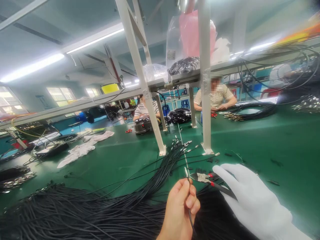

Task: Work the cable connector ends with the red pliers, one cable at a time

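My bare left hand (pixel 180 203) pinches a black cable (pixel 191 218) just below its end, where a short bright metal tip (pixel 186 171) sticks up. In a white glove, my right hand (pixel 250 196) is closed around the black and red handles of diagonal cutters (pixel 200 177). The cutter jaws point left, right beside the cable end; whether they touch it I cannot tell. A big bundle of black cables (pixel 100 213) spreads under and left of my hands. Past my left hand, several cable ends with metal tips (pixel 183 145) lie on the green table (pixel 250 143).
White shelf posts (pixel 207 100) stand on the table ahead. A coiled black cable bundle (pixel 252 111) lies at the back right, near a person (pixel 215 96) in a striped top. White cloths (pixel 82 150) lie on the left. Dark scraps (pixel 273 182) are scattered on the right.
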The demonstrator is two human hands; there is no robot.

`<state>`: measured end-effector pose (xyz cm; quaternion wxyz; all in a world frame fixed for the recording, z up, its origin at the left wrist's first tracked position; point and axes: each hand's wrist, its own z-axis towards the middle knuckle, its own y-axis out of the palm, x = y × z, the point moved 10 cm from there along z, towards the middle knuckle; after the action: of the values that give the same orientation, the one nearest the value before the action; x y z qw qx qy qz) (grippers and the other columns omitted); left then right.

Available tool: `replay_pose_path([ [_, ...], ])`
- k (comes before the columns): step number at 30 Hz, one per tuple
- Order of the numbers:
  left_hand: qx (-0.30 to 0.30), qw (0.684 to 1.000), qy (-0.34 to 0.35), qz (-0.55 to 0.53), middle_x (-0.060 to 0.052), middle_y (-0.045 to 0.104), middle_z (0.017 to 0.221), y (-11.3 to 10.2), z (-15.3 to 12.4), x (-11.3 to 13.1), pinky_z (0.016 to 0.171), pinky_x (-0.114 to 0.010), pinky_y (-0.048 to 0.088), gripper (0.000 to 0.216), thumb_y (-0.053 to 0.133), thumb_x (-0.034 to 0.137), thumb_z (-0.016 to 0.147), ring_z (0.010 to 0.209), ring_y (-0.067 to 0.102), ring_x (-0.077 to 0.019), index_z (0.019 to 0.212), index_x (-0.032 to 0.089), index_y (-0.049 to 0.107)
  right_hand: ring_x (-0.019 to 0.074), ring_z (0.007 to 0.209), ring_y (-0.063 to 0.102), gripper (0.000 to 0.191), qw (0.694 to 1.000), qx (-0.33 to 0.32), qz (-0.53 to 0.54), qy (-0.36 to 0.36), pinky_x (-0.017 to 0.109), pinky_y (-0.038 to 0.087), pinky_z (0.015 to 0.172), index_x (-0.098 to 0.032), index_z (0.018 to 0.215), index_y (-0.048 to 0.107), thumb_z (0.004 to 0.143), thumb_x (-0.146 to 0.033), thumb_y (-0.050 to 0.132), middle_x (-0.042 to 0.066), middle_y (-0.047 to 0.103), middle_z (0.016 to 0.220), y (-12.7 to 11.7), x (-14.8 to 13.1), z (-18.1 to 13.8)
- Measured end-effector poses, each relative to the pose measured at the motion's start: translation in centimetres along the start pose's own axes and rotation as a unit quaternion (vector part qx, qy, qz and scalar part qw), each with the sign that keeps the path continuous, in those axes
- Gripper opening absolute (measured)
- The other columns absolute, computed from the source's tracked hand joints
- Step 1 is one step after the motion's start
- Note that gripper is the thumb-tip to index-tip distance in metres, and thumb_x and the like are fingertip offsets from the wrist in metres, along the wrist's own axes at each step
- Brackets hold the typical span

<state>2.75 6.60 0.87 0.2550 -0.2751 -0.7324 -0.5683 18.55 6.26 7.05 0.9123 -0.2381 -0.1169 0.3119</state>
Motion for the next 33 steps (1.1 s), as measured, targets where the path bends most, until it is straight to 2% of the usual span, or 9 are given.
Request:
replay_pose_path([
  [5,0.008,1.000,-0.017,0.014,0.004,0.057,0.059,0.2,-0.3,-0.3,0.042,-0.015,0.022,0.053,0.097,0.037,0.046,0.043,0.030,0.0008,0.071,0.013,0.058,0.0338,0.104,0.059,0.053,0.999,0.013,-0.015,-0.032,0.056,0.049,0.092,-0.017,0.136,0.048,0.083,-0.012,0.052,0.016,0.061,0.115,-0.9,-0.9,0.5],
  [10,0.017,0.999,-0.009,0.046,0.005,0.057,0.057,0.2,-0.3,0.0,0.041,-0.016,0.021,0.055,0.096,0.041,0.045,0.042,0.029,0.0005,0.073,0.014,0.057,0.0350,0.102,0.058,0.051,0.995,0.023,-0.068,-0.064,0.058,0.047,0.093,-0.012,0.132,0.051,0.081,-0.012,0.056,0.018,0.062,0.113,-1.1,-1.4,0.7],
  [16,0.010,0.995,0.012,0.095,0.005,0.056,0.055,0.4,-0.4,0.5,0.041,-0.018,0.019,0.053,0.092,0.045,0.050,0.041,0.028,-0.0001,0.069,0.016,0.052,0.0320,0.091,0.061,0.041,0.990,0.025,-0.122,-0.066,0.048,0.050,0.077,-0.016,0.124,0.056,0.083,-0.013,0.054,0.015,0.064,0.103,-1.2,-1.2,0.8],
  [21,0.010,0.992,0.029,0.118,0.006,0.055,0.054,0.3,-0.5,0.9,0.040,-0.019,0.018,0.051,0.091,0.046,0.053,0.040,0.027,-0.0002,0.069,0.016,0.053,0.0314,0.091,0.061,0.038,0.991,0.022,-0.111,-0.065,0.046,0.048,0.079,-0.019,0.124,0.057,0.086,-0.017,0.054,0.013,0.066,0.103,-1.3,-1.2,0.9],
  [27,0.007,0.991,0.029,0.131,0.005,0.057,0.054,0.4,-0.5,1.1,0.039,-0.019,0.019,0.050,0.090,0.046,0.054,0.040,0.028,-0.0003,0.070,0.015,0.054,0.0305,0.087,0.060,0.039,0.990,0.018,-0.125,-0.067,0.046,0.047,0.076,-0.017,0.122,0.058,0.083,-0.011,0.055,0.013,0.065,0.099,-1.1,-1.3,0.8],
  [33,0.002,0.992,0.020,0.126,0.005,0.056,0.056,0.4,-0.6,1.3,0.040,-0.018,0.019,0.047,0.089,0.043,0.058,0.041,0.027,-0.0001,0.073,0.015,0.055,0.0248,0.078,0.059,0.027,0.986,0.037,-0.148,-0.074,0.040,0.045,0.070,-0.019,0.112,0.063,0.088,-0.012,0.053,0.009,0.065,0.089,-1.4,-1.7,1.0],
])
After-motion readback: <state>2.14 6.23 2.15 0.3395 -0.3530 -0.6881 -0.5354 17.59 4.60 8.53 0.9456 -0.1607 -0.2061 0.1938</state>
